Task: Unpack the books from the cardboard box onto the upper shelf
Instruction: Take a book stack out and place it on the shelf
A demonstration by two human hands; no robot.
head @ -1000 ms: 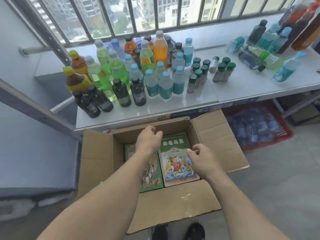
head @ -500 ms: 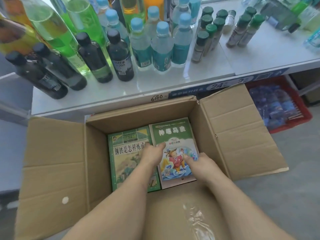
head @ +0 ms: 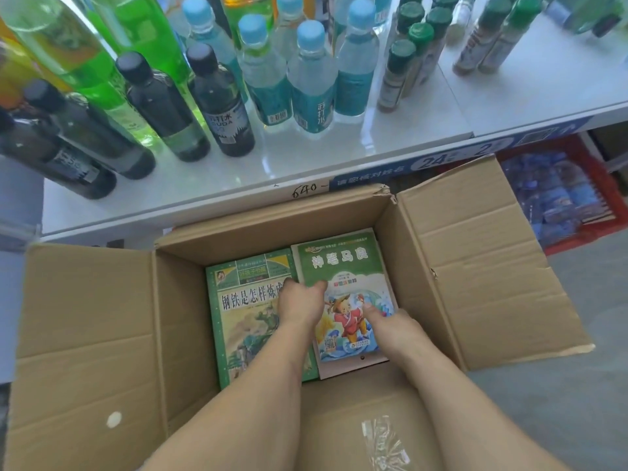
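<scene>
An open cardboard box (head: pixel 441 266) stands on the floor below the white upper shelf (head: pixel 339 154). Two books lie side by side inside it: a green book with a soldier picture (head: pixel 244 300) on the left and a green picture book with a cartoon child (head: pixel 339 263) on the right. My left hand (head: pixel 300 302) curls its fingers into the gap at the picture book's left edge. My right hand (head: pixel 390 326) holds the same book's right side, with the thumb on the cover and the fingers hidden down the edge.
Several drink bottles crowd the shelf: dark ones (head: pixel 221 107) and green ones (head: pixel 85 62) to the left, blue-capped ones (head: pixel 309 83) in the middle, small green-capped ones (head: pixel 401 73) to the right. Bare shelf surface lies along its front edge. A red crate (head: pixel 605 185) sits under the shelf.
My head has come closer to the box. Both hands have gone down into it and closed on the two sides of the right-hand picture book.
</scene>
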